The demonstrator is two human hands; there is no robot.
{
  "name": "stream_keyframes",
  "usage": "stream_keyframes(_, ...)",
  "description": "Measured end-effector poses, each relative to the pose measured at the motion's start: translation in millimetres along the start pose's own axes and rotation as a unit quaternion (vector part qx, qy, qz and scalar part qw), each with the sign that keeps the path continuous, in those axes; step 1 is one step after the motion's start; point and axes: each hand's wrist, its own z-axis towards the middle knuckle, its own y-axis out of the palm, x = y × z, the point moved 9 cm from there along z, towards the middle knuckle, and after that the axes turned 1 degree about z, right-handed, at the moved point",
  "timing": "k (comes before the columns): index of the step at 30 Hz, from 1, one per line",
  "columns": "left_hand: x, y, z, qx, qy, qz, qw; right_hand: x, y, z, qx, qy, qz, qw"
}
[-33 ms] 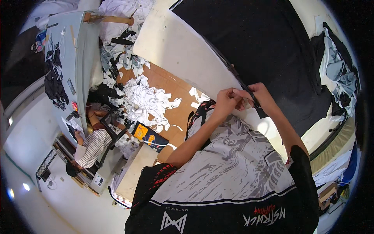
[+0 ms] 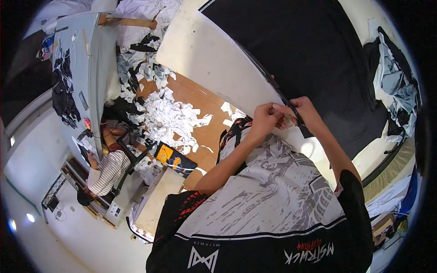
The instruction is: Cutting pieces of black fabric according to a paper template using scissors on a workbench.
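Pale table [image 2: 205,59], black cloth [image 2: 314,59] on its right; right hand [image 2: 306,113] pinches the near edge; left hand [image 2: 267,119] curls, can't tell if gripping; I'd keep that edge flat.

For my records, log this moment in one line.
right hand: at edge of broad black fabric sheet; left hand: close beside right; under fabric: cream tabletop

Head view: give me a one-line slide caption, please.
Left hand and right hand close together at the edge of black cloth on a pale table, white scraps strewn on brown floor.
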Motion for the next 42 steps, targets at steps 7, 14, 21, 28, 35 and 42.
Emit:
stream_keyframes(7, -4.9, 7.2, 0.2, 0.000, 0.001, 0.030, 1.000, -3.1, 0.5, 15.0, -0.008, -0.012, 0.035, 0.999)
stream_keyframes(14, 4.3, -11.7, -4.1, 0.031, 0.011, 0.072, 0.997, -13.3, 1.5, 19.2, 0.009, 0.009, -0.027, 1.000)
stream_keyframes(21, 159.5, -105.2, 7.3, 0.253, 0.237, 0.144, 0.927, -17.6, 4.6, 16.2, 0.007, 0.002, 0.032, 0.999)
stream_keyframes(28, 212.7, -121.7, 46.6, 0.262, 0.227, 0.078, 0.935, -21.9, 18.0, 12.8, 0.003, -0.002, 0.042, 0.999)
stream_keyframes(35, 209.7, -119.8, 58.3, 0.242, 0.227, 0.081, 0.940, -29.6, 23.7, 6.7, 0.009, 0.002, 0.026, 1.000)
stream_keyframes(42, 213.4, -102.5, 52.1, 0.254, 0.229, 0.020, 0.940, -26.6, 17.1, -3.6, 0.027, 0.018, 0.025, 0.999)
